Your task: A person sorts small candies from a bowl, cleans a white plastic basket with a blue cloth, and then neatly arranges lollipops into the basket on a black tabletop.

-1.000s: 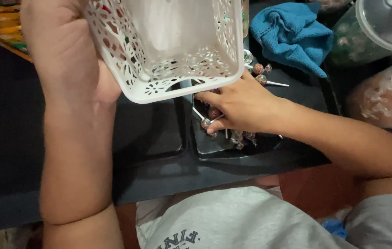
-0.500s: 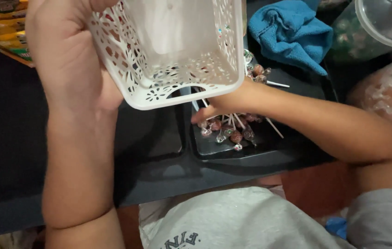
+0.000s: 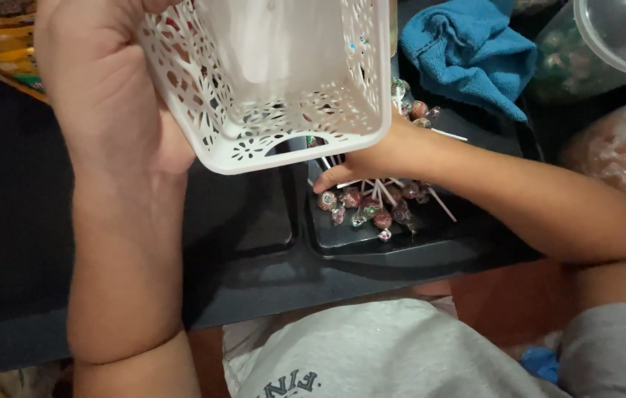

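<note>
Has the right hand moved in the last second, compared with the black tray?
Yes. The right hand has slid up the black tray compartment, partly under the white basket, uncovering the lollipops it was covering.

The basket [image 3: 283, 74] covers the tray [image 3: 431, 247] from 12 o'clock; the left compartment [image 3: 243, 214] at 9 lies open; a cloth [image 3: 468, 51] crowds 1 o'clock.

white perforated plastic basket [image 3: 283, 74] above black compartment tray [image 3: 254, 221] | wrapped lollipops on white sticks [image 3: 372, 206] in tray's right compartment, more possibly behind | crumpled blue cloth [image 3: 468, 51] behind-right | clear plastic tubs [image 3: 622, 37] far right
</note>
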